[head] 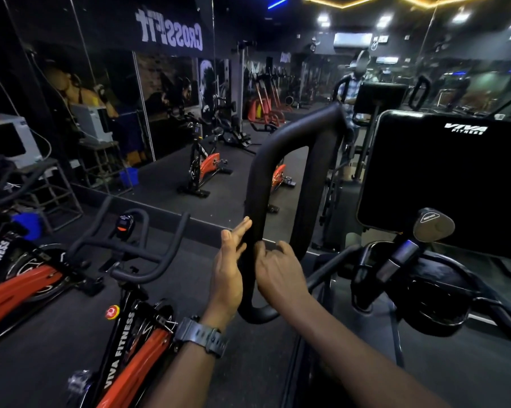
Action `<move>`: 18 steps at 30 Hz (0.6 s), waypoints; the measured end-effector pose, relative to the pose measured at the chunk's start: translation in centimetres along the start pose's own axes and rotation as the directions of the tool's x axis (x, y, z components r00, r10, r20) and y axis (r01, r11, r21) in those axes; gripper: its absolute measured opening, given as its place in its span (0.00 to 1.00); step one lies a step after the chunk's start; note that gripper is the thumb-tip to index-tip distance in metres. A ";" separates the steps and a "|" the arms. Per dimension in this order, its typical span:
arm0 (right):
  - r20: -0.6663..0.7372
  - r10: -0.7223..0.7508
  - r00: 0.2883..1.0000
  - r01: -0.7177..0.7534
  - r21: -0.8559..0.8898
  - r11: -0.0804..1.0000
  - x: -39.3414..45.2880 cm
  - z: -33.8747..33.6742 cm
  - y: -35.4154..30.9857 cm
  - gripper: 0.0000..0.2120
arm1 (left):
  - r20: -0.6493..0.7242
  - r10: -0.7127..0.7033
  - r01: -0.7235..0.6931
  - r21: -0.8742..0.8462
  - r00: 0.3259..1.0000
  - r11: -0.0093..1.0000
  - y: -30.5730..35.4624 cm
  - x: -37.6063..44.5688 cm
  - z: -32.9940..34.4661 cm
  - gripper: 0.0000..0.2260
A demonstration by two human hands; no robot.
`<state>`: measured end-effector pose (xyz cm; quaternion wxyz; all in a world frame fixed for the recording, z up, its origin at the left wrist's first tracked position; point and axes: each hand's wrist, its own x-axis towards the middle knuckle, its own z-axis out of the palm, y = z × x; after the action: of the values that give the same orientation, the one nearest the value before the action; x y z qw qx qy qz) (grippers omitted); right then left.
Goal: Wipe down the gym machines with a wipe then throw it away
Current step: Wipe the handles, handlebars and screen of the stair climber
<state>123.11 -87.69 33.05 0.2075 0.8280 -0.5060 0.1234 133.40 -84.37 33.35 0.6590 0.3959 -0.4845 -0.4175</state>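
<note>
A black looped handle of a gym machine rises in front of me. My left hand, with a dark watch on the wrist, lies with straight fingers against the outer side of the loop's left bar. From the inside of the loop, my right hand curls its fingers and thumb round that same bar. No wipe shows in either hand; if one lies under a palm, it is hidden.
The machine's black console panel stands to the right, with a knob below it. A red spin bike with black handlebars is close on the left. A wall mirror ahead reflects more bikes and a person.
</note>
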 end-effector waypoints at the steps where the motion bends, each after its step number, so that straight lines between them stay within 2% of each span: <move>1: 0.005 -0.036 0.999 0.036 -0.006 0.999 0.3 0.0 0.0 0.12 | -0.007 -0.018 0.018 0.002 1.000 1.000 0.0 -0.2 0.0 0.31; 2: 0.001 -0.068 0.998 0.068 0.004 0.998 0.3 -0.1 0.0 0.08 | -0.013 -0.040 0.040 0.004 0.999 0.999 0.0 -0.5 0.0 0.32; 6: -0.087 -0.236 0.968 0.237 0.006 0.971 -1.2 0.6 1.5 0.04 | -0.030 -0.093 0.094 0.042 0.995 0.995 -0.4 -1.1 -0.1 0.35; 10: -0.148 -0.391 0.908 0.370 -0.150 0.917 -0.5 -1.0 6.2 0.06 | -0.003 -0.127 0.127 0.036 0.992 0.991 -0.9 -1.8 1.0 0.34; 13: -0.091 -0.547 0.832 0.492 -0.334 0.804 1.0 -4.6 9.1 0.08 | 0.000 -0.129 0.129 0.012 0.992 0.992 -1.3 -2.1 2.9 0.37; 15: -0.095 -0.616 0.782 0.513 -0.462 0.723 3.4 -8.4 10.8 0.12 | -0.014 -0.126 0.126 -0.002 0.992 0.992 -1.3 -2.1 4.1 0.35; 18: -0.110 -0.576 0.810 0.406 -0.604 0.686 6.9 -14.0 13.6 0.11 | 0.034 -0.134 0.133 0.019 0.990 0.991 -0.6 -2.1 5.5 0.37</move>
<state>114.20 -92.01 51.24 0.5355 0.8093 -0.2394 0.0309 127.56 -83.22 33.32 0.6176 0.4258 -0.4719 -0.4633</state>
